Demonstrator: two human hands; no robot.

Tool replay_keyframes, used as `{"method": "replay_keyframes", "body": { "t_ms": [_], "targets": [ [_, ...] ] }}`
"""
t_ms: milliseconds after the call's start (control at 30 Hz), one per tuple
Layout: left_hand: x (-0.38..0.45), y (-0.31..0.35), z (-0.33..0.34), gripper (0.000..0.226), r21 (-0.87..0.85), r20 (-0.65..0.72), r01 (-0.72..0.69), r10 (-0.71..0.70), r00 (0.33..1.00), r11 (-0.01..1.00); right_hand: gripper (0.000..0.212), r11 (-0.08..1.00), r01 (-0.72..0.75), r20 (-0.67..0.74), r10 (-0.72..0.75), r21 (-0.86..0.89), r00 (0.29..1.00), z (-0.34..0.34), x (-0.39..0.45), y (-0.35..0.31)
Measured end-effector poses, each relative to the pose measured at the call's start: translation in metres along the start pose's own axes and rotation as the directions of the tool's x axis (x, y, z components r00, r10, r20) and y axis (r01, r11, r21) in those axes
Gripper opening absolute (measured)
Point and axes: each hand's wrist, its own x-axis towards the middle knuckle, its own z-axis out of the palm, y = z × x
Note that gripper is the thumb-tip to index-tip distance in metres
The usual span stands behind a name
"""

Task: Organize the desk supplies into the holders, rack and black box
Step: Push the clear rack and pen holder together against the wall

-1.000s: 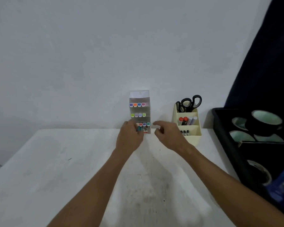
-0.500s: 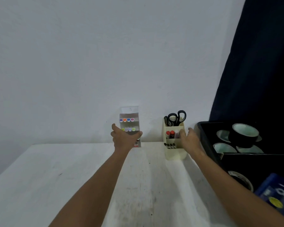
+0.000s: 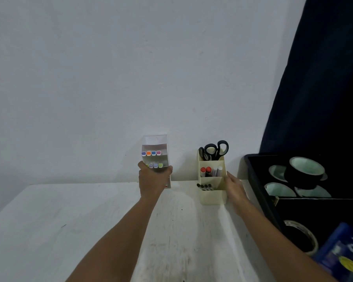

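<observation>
Your left hand (image 3: 153, 181) covers the lower tier of the clear marker rack (image 3: 155, 153). The black box (image 3: 259, 180) and the blue packet (image 3: 342, 255) inside it run off the right edge; the packet's print is too blurred to read.

Two hands show: the left hand (image 3: 152, 181) and the right hand (image 3: 235, 187). There is one rack (image 3: 155, 148) and one cream holder (image 3: 212, 191). The rack shows two rows of four markers (image 3: 151, 153), eight counted; anything lower is hidden. The holder has three tiers: two scissors (image 3: 216, 150), four pens (image 3: 210, 171), four black markers (image 3: 205, 187). One black box (image 3: 255, 180) holds at least five tape rolls (image 3: 305, 169).
</observation>
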Motion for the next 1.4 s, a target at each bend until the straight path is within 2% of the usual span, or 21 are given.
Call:
{"method": "replay_keyframes", "body": {
  "t_ms": [133, 400, 567, 833, 1000, 1167, 1300, 1400],
  "targets": [
    [-0.004, 0.003, 0.005, 0.077, 0.020, 0.020, -0.019, 0.018, 1.000, 1.000, 0.028, 0.997, 0.065, 0.052, -0.063, -0.032, 0.997, 0.013, 0.004, 0.006],
    [-0.014, 0.013, 0.013, 0.073, 0.013, 0.047, -0.046, 0.045, 0.998, 0.999, 0.034, 0.993, 0.088, 0.079, -0.082, -0.075, 0.993, 0.026, 0.004, 0.007],
    [-0.014, 0.020, 0.013, 0.073, 0.010, 0.121, -0.024, 0.022, 0.992, 1.000, 0.038, 0.986, 0.119, 0.104, -0.108, -0.113, 0.989, 0.035, 0.002, 0.008],
    [-0.016, 0.024, 0.009, 0.067, 0.003, 0.195, -0.003, 0.002, 0.981, 1.000, 0.039, 0.989, 0.089, 0.161, -0.069, -0.120, 0.985, 0.036, 0.005, 0.007],
    [-0.013, 0.032, 0.005, 0.064, 0.050, 0.224, 0.048, -0.058, 0.973, 0.998, 0.039, 0.989, 0.056, 0.198, -0.028, -0.138, 0.980, 0.032, 0.005, 0.003],
    [-0.009, 0.034, 0.000, 0.064, 0.110, 0.294, 0.056, -0.086, 0.952, 0.992, 0.041, 0.972, 0.041, 0.173, 0.000, -0.233, 0.985, 0.033, 0.005, -0.003],
    [-0.010, 0.045, -0.019, 0.087, 0.241, 0.417, 0.055, -0.155, 0.895, 0.969, 0.049, 0.895, 0.054, 0.219, 0.049, -0.442, 0.975, 0.025, -0.007, -0.019],
    [-0.021, 0.054, -0.029, 0.085, 0.274, 0.327, 0.080, -0.171, 0.930, 0.959, 0.054, 0.884, 0.081, 0.150, -0.013, -0.461, 0.989, 0.021, -0.020, -0.025]
  ]
}}
